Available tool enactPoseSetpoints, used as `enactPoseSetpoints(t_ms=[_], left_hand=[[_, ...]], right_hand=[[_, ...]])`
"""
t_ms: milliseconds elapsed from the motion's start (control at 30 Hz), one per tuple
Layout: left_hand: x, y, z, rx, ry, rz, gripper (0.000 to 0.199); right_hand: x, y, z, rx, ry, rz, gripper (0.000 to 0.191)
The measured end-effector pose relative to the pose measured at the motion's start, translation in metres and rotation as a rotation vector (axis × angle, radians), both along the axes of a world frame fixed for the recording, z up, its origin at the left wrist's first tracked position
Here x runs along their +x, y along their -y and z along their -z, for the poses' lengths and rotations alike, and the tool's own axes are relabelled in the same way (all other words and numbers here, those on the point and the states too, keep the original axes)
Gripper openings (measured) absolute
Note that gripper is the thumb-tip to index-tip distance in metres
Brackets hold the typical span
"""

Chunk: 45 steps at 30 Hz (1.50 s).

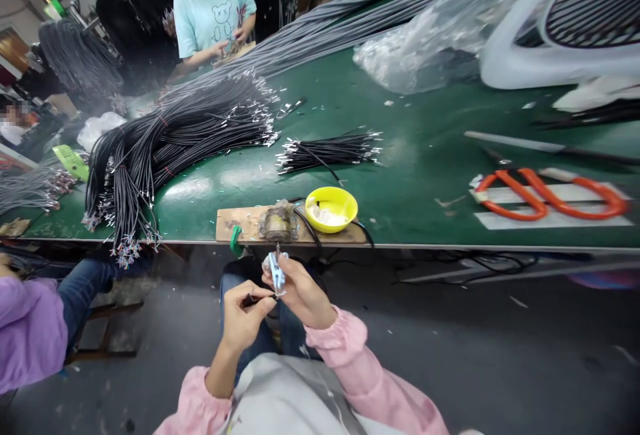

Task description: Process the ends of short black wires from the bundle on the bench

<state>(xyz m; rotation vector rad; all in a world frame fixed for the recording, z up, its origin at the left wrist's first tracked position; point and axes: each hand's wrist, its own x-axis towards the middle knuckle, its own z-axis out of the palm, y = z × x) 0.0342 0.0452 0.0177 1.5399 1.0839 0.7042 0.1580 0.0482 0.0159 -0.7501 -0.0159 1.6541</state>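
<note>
My left hand (243, 315) is closed in a pinch on a short black cable (251, 300), whose end points toward my right hand. My right hand (307, 292) is wrapped around a light blue plastic clip (277, 272) that looks like a clothes peg. The clip sits below the shaft of a small motor-like device (279, 223), at the table's front edge; whether it is fixed to the shaft I cannot tell. That device is mounted on a wooden board (235, 218) with a green clamp (235, 240). A yellow bowl (345, 208) with whitish material stands on the board's right part.
Beyond the board lies a small bundle of short black cables (327, 153). Large black cable bundles (175, 128) spread to its left. Orange-handled scissors (535, 195) lie right, near a plastic bag (415, 55). Across the green table (415, 128) stands a person (215, 15); another sits at left.
</note>
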Motion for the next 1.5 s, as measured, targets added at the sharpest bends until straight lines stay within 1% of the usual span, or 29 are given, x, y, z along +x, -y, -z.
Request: enactPoseSetpoints(t_ms=[100, 200, 300, 367, 433, 500, 567, 633, 733, 800, 867, 933, 967, 1033, 1133, 1200, 1267, 1333, 1400, 1500], left_hand=[[0.002, -0.001, 0.001, -0.003, -0.013, 0.012, 0.028], [0.004, -0.002, 0.001, 0.002, -0.034, 0.016, 0.030], [0.005, -0.003, -0.001, 0.017, -0.063, 0.021, 0.032], [0.004, -0.003, -0.004, 0.024, -0.082, 0.035, 0.032], [0.001, -0.004, -0.005, 0.027, -0.098, 0.055, 0.032], [-0.004, -0.004, -0.005, 0.023, -0.116, 0.076, 0.033], [-0.009, -0.003, -0.001, 0.013, -0.143, 0.090, 0.034], [-0.014, -0.001, 0.006, -0.003, -0.190, 0.092, 0.035], [-0.020, 0.006, 0.018, -0.029, -0.295, 0.080, 0.043], [-0.020, 0.013, 0.027, -0.038, -0.368, 0.090, 0.041], [-0.019, 0.022, 0.034, -0.040, -0.435, 0.115, 0.033], [-0.016, 0.032, 0.040, -0.038, -0.500, 0.128, 0.028], [-0.014, 0.036, 0.042, -0.038, -0.530, 0.128, 0.028], [-0.011, 0.044, 0.044, -0.039, -0.578, 0.120, 0.028], [-0.007, 0.048, 0.044, -0.035, -0.594, 0.097, 0.025], [-0.005, 0.047, 0.045, -0.031, -0.571, 0.072, 0.024], [-0.004, 0.045, 0.048, -0.037, -0.541, 0.041, 0.023], [-0.003, 0.043, 0.054, -0.051, -0.514, 0.005, 0.025], [-0.002, 0.042, 0.061, -0.065, -0.489, -0.026, 0.027], [-0.001, 0.041, 0.073, -0.090, -0.453, -0.052, 0.030]], right_hand=[[-0.001, -0.001, -0.002, -0.006, -0.020, 0.043, 0.045], [0.000, 0.000, 0.000, 0.038, -0.012, 0.010, 0.045], [-0.001, 0.004, 0.006, 0.096, -0.008, -0.045, 0.053], [-0.004, 0.009, 0.014, 0.096, -0.002, -0.049, 0.060], [-0.007, 0.014, 0.025, 0.085, 0.124, -0.036, 0.063], [-0.009, 0.022, 0.037, 0.076, 0.324, -0.020, 0.060], [-0.010, 0.031, 0.047, 0.061, 0.476, 0.002, 0.054], [-0.010, 0.041, 0.053, 0.027, 0.545, 0.038, 0.050], [-0.012, 0.056, 0.051, -0.013, 0.632, 0.080, 0.045], [-0.014, 0.064, 0.046, -0.017, 0.709, 0.041, 0.037], [-0.017, 0.070, 0.043, -0.015, 0.804, -0.068, 0.026], [-0.020, 0.074, 0.043, -0.018, 0.909, -0.158, 0.019], [-0.021, 0.075, 0.045, -0.009, 0.947, -0.165, 0.018], [-0.021, 0.078, 0.049, 0.044, 0.997, -0.127, 0.018], [-0.021, 0.080, 0.057, 0.110, 1.014, -0.086, 0.023], [-0.019, 0.080, 0.061, 0.078, 1.004, -0.112, 0.031], [-0.017, 0.079, 0.066, 0.030, 0.932, -0.156, 0.039], [-0.015, 0.076, 0.071, -0.014, 0.839, -0.192, 0.048], [-0.012, 0.073, 0.078, -0.047, 0.790, -0.207, 0.053], [-0.008, 0.071, 0.096, -0.044, 0.746, -0.228, 0.053]])
